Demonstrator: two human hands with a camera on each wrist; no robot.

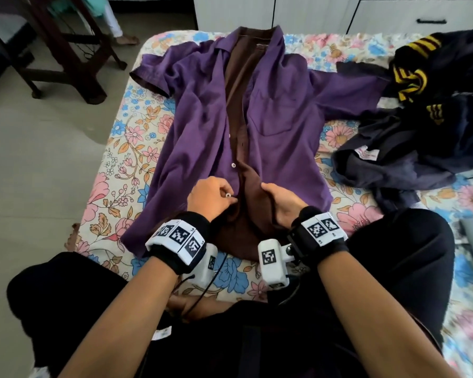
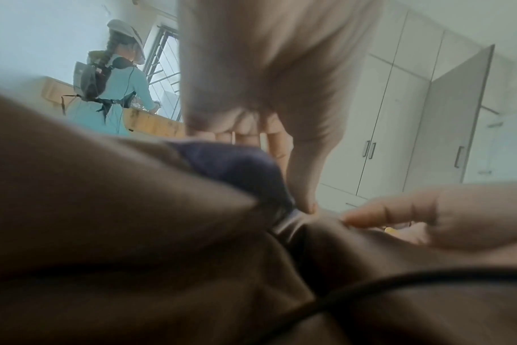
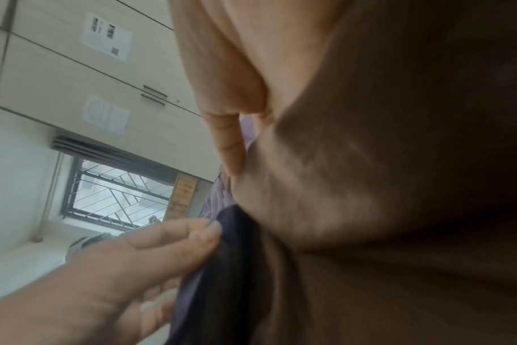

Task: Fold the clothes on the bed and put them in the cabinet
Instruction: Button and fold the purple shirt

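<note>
A purple short-sleeved shirt (image 1: 279, 148) lies face up on the floral bed (image 1: 126, 148), collar away from me, its front open and showing the brown inside. My left hand (image 1: 228, 197) pinches the left front edge at a white button near the hem. Beside it, my right hand (image 1: 266, 188) grips the right front edge, fingers curled over the fabric. In the left wrist view the thumb (image 2: 304, 186) presses into a bunched fold of the shirt (image 2: 133, 210). The right wrist view shows brown fabric (image 3: 369, 186) held under the fingers (image 3: 230, 144).
A heap of dark navy clothes with yellow stripes (image 1: 421, 137) lies on the bed to the right. White cabinets (image 1: 311, 12) stand past the bed's far end, one door open (image 2: 458, 116). Dark wooden furniture legs (image 1: 66, 58) stand on the floor at left. Another person (image 2: 112, 93) stands by a window.
</note>
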